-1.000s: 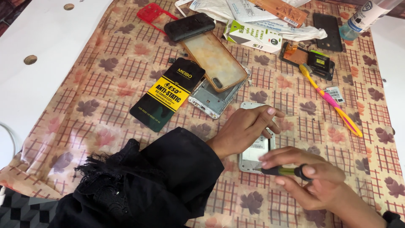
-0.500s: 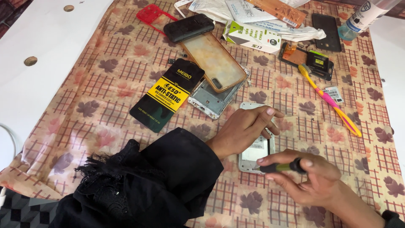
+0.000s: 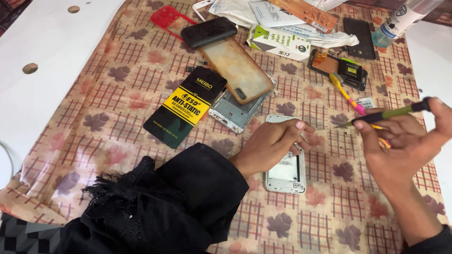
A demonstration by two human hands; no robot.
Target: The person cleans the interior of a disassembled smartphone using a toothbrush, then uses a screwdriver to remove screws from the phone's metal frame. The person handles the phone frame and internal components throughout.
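Observation:
An opened white phone (image 3: 287, 175) lies back-up on the patterned cloth at centre right. My left hand (image 3: 273, 145), in a black sleeve, rests on its upper half with fingers spread. To the right and above the cloth, my right hand (image 3: 408, 141) holds a thin green screwdriver (image 3: 386, 114) by its shaft, tip pointing left, clear of the phone.
A black and yellow flat packet (image 3: 186, 107), a silver phone frame (image 3: 235, 113), a clear orange-tinted case (image 3: 238, 69), a black phone (image 3: 208, 32), a red frame (image 3: 167, 18), a small white box (image 3: 278, 43), a yellow-pink toothbrush (image 3: 346, 94) and a bottle (image 3: 400, 21) lie along the back. White surface (image 3: 42, 70) at left.
My right hand has lifted the screwdriver off the phone's lower end and moved it up and to the right. My left hand stays on the phone.

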